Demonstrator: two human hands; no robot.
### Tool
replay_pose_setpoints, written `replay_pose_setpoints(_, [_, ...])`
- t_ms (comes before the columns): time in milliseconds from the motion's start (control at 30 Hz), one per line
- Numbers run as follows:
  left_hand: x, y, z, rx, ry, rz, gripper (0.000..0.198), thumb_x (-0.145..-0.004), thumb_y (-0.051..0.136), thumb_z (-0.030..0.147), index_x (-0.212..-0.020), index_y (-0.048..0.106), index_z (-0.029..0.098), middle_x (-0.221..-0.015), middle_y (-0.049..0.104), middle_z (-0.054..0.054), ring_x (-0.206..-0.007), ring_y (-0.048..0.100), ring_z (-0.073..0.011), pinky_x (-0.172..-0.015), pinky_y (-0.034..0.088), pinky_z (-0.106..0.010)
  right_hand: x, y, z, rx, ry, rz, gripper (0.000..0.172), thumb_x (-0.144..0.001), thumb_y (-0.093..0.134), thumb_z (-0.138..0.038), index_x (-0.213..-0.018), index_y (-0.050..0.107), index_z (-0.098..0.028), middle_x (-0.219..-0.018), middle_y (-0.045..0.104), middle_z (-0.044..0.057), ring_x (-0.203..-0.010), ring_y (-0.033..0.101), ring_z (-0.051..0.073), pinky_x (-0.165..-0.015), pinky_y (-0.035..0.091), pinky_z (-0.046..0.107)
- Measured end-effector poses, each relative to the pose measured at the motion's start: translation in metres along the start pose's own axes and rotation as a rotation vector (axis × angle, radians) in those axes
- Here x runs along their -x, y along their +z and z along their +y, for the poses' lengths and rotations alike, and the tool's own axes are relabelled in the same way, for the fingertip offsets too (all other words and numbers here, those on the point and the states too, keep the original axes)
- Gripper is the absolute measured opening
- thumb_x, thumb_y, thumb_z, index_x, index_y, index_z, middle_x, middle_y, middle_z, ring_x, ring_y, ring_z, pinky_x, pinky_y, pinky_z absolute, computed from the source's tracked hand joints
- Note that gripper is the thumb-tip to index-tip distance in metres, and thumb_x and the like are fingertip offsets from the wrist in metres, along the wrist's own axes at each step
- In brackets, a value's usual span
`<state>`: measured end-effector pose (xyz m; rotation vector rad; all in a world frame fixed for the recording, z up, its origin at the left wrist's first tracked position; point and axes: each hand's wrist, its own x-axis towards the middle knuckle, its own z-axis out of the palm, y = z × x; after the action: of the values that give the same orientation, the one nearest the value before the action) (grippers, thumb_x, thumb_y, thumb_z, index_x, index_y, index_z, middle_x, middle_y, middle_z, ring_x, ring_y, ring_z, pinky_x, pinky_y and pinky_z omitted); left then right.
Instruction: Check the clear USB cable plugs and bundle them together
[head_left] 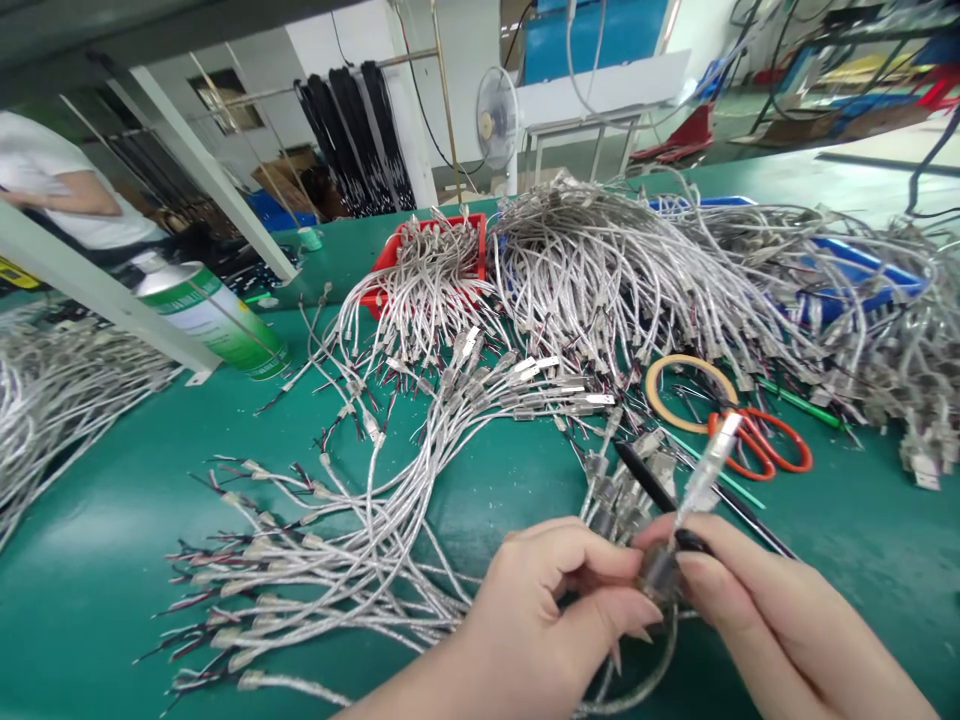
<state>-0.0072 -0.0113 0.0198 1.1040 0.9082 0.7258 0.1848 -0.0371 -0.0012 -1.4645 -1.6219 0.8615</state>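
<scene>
Both hands meet at the lower centre of the frame, the left hand (547, 610) and right hand (757, 610) pinching one silvery braided cable (701, 480) whose clear plug end points up-right. Just left lies a fanned bundle of like cables (360, 560) on the green table (112, 560); orange scissors (765, 445) and a tape ring (690, 392) sit above right.

We hold both hands close together at the near edge of the scene, forearms coming in from the bottom. Our left hand (559, 600) sits palm down, fingers curled inward, thumb and fingertips pinched toward the right. Our right hand (757, 610) reaches in from the near right, thumb on top with its dark-painted nail, forefinger pressed under it in a pinch. The fingertips of both hands nearly meet.
</scene>
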Motion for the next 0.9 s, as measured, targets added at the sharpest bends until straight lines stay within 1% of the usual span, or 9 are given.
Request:
replay_pose_setpoints(133, [-0.004,0.002,-0.001,0.136,-0.061,0.032,0.014,-0.079,0.072,0.026,-0.081,0.062,0.017,-0.071,0.059,0.001,-0.059,0.050,-0.0098,-0.059,0.043,-0.024,-0.011,0.006,-0.008,-0.015,0.001,0.036,0.043,-0.088,0.057,-0.065,-0.112,0.072,-0.031,-0.087,0.077,0.006,-0.090,0.073,0.031,-0.071,0.063,0.036])
replay_pose_setpoints(333, [-0.001,0.000,-0.012,-0.321,0.291,0.136,0.007,-0.089,0.061,0.020,-0.086,0.066,0.015,-0.079,0.061,-0.004,-0.073,0.057,-0.0147,-0.069,0.045,-0.027,-0.012,0.014,-0.012,-0.033,-0.003,0.059,0.038,-0.089,0.058,-0.063,-0.103,0.073,-0.032,-0.080,0.075,0.004,-0.083,0.073,0.030,-0.065,0.062,0.035])
replay_pose_setpoints(467, [0.000,0.003,-0.012,-0.367,0.302,0.105,0.012,-0.089,0.066,0.026,-0.083,0.067,0.015,-0.077,0.065,-0.005,-0.072,0.060,-0.0156,-0.071,0.046,-0.028,-0.009,0.006,-0.007,-0.050,-0.004,0.018,0.036,-0.092,0.055,-0.060,-0.098,0.074,-0.031,-0.078,0.075,0.004,-0.076,0.073,0.027,-0.057,0.061,0.032])
replay_pose_setpoints(533, [-0.001,0.004,-0.011,-0.345,0.274,0.107,0.012,-0.089,0.066,0.027,-0.086,0.068,0.016,-0.080,0.067,-0.005,-0.073,0.061,-0.0161,-0.071,0.047,-0.027,-0.008,0.003,-0.005,-0.065,-0.003,-0.033,0.038,-0.096,0.049,-0.059,-0.101,0.074,-0.031,-0.084,0.077,0.004,-0.076,0.074,0.026,-0.055,0.061,0.031])
replay_pose_setpoints(600, [-0.002,0.003,-0.010,-0.359,0.276,0.140,0.010,-0.091,0.063,0.025,-0.089,0.068,0.016,-0.082,0.067,-0.006,-0.075,0.062,-0.0163,-0.070,0.048,-0.026,-0.005,0.001,-0.004,-0.047,0.001,-0.063,0.037,-0.098,0.048,-0.055,-0.113,0.072,-0.032,-0.100,0.079,0.005,-0.089,0.076,0.026,-0.068,0.064,0.032])
replay_pose_setpoints(667, [-0.003,0.001,-0.012,-0.437,0.344,0.162,0.011,-0.093,0.059,0.022,-0.091,0.067,0.016,-0.081,0.065,-0.006,-0.074,0.061,-0.0164,-0.069,0.047,-0.026,-0.003,0.001,-0.006,-0.007,-0.009,-0.093,0.036,-0.098,0.051,-0.050,-0.125,0.066,-0.033,-0.118,0.076,0.005,-0.104,0.073,0.027,-0.079,0.064,0.033])
replay_pose_setpoints(700, [-0.003,0.001,-0.013,-0.494,0.398,0.166,0.011,-0.093,0.058,0.021,-0.090,0.067,0.015,-0.079,0.065,-0.006,-0.073,0.061,-0.0164,-0.069,0.047,-0.026,-0.003,0.002,-0.006,-0.001,-0.021,-0.113,0.035,-0.098,0.052,-0.049,-0.127,0.065,-0.033,-0.120,0.075,0.005,-0.105,0.073,0.027,-0.079,0.063,0.032])
replay_pose_setpoints(800, [-0.002,0.001,-0.017,-0.609,0.529,0.154,0.012,-0.093,0.055,0.019,-0.087,0.065,0.015,-0.074,0.063,-0.007,-0.070,0.059,-0.0170,-0.067,0.047,-0.027,-0.006,0.005,-0.008,-0.144,-0.012,-0.150,0.027,-0.096,0.053,-0.051,-0.106,0.070,-0.033,-0.089,0.076,0.005,-0.078,0.072,0.025,-0.061,0.058,0.031])
replay_pose_setpoints(900, [-0.001,0.002,-0.018,-0.611,0.534,0.129,0.009,-0.092,0.058,0.018,-0.087,0.065,0.015,-0.074,0.064,-0.006,-0.070,0.059,-0.0169,-0.067,0.047,-0.026,-0.014,0.005,-0.006,-0.308,0.073,-0.124,0.028,-0.091,0.062,-0.052,-0.078,0.068,-0.028,-0.066,0.062,0.002,-0.063,0.062,0.021,-0.057,0.052,0.029])
